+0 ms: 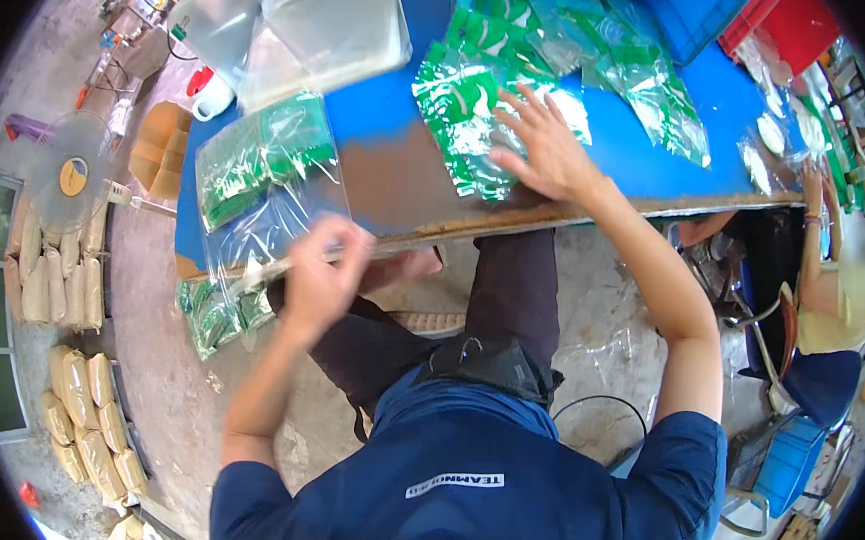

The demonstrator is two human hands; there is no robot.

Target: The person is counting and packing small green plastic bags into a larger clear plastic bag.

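Near the table's front edge, my left hand [324,270] is closed in a pinch, a little blurred, at the corner of a clear plastic bag [264,236]. Green packets [265,153] fill the far part of this bag, which lies flat with its near end reaching the edge. My right hand [549,148] is open with its fingers spread, resting on the near side of a pile of clear-and-green packets [470,97]. Nothing is gripped in it.
Behind the bag stands a translucent plastic bin [368,50] with clear sheets in it. A white mug [214,99] is beside it. Blue [686,22] and red [795,40] crates stand at far right. Another person [837,298] sits at right. More green packets [217,317] lie below the table's left end.
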